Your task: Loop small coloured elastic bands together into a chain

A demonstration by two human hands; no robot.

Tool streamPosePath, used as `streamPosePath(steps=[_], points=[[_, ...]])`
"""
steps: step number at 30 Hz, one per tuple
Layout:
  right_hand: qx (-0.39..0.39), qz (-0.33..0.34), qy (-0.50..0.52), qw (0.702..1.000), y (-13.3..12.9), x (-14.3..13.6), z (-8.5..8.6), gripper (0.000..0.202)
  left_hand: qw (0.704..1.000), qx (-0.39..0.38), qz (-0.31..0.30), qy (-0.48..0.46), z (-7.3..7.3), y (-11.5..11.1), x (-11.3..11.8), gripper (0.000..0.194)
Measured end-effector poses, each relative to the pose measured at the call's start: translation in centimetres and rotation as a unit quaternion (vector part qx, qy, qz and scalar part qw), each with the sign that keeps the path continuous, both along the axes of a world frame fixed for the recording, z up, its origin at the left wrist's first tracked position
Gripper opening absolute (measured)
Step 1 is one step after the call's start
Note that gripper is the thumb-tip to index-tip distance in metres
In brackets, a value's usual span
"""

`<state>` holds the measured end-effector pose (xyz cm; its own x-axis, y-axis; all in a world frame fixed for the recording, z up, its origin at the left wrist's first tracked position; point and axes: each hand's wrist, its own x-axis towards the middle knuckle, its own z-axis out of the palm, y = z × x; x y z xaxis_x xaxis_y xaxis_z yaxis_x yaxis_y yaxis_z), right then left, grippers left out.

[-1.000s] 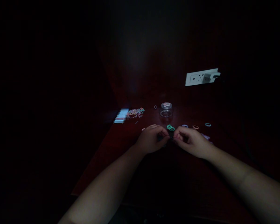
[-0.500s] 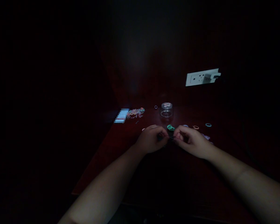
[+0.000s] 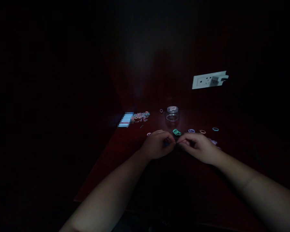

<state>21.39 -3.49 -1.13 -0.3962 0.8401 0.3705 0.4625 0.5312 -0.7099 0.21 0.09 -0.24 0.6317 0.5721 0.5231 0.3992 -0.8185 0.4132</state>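
My left hand and my right hand meet fingertip to fingertip over the dark red table. Both are closed in a pinch. Whatever lies between the fingertips is too small and dark to name. Just beyond them rests a little pile of green hair ties. Purple hair ties, an orange hair tie and a blue hair tie lie beyond my right hand. A pinkish band shows partly behind my left hand.
A clear lidded jar stands at the back, with a small ring left of it. A multicoloured heap of bands lies beside a lit, blurred screen. Pale pieces lie right. A socket with a plug is on the wall.
My right hand has shifted slightly left, and its fingertips have closed up to those of my left hand. The thin dark strand seen between them earlier is now hidden. More of the purple hair ties shows.
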Motion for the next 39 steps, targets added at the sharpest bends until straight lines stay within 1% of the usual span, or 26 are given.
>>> streamPosePath(steps=[4,9,15,19,26,32,39], points=[[-0.007,-0.003,0.004,1.000,0.01,-0.02,-0.11,0.017,1.000,0.001,-0.010,-0.006,0.02,0.04,-0.08,0.004],[-0.003,-0.005,0.004,1.000,-0.01,-0.02,-0.14,0.016,1.000,0.006,-0.005,-0.007,-0.14,0.07,-0.20,0.011],[0.005,-0.005,0.003,1.000,0.02,-0.13,0.00,0.018,1.000,-0.008,-0.023,-0.008,0.16,-0.26,0.02,0.014],[0.014,-0.009,0.003,1.000,-0.01,-0.17,0.10,0.018,1.000,-0.016,-0.018,0.006,0.25,-0.19,0.06,0.009],[0.013,-0.009,0.001,1.000,0.04,-0.05,-0.04,0.017,1.000,-0.005,-0.014,0.008,-0.02,0.14,-0.06,0.004],[0.007,-0.018,0.003,1.000,0.02,-0.04,-0.03,0.018,1.000,-0.007,-0.010,0.006,-0.06,0.16,-0.19,0.006],[0.001,-0.019,0.009,1.000,0.18,0.15,-0.31,0.017,1.000,-0.012,-0.012,-0.017,-0.28,0.25,-0.37,0.011]])
